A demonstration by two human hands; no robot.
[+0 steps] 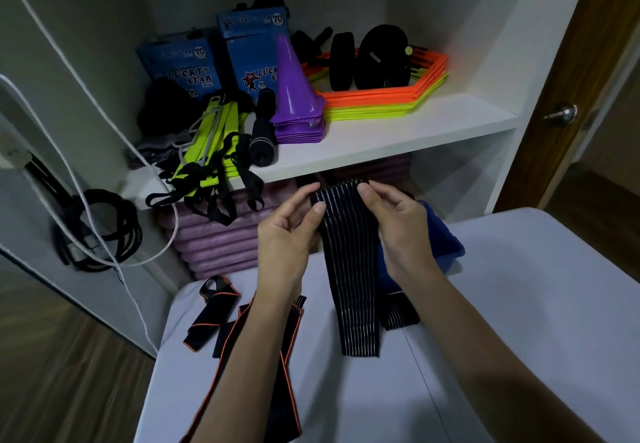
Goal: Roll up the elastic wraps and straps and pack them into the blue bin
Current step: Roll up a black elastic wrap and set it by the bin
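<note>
A black elastic wrap with thin white stripes [349, 269] hangs unrolled from my two hands, its lower end resting on the white table [502, 304]. My left hand [287, 238] pinches its top left corner and my right hand [398, 224] pinches the top right. Behind my right hand stands the blue bin [446, 238], mostly hidden. Black straps with orange edging [214, 318] lie flat on the table under my left forearm. Another striped wrap end [398, 314] lies beside the bin.
A white shelf [398, 134] holds purple cones [298, 96], orange and yellow hexagon rings [381, 99], blue boxes [187, 65], a yellow-green ladder strap bundle [214, 144] and black rollers. Purple mats [214, 238] are stacked below. White and black cables [100, 228] hang at left.
</note>
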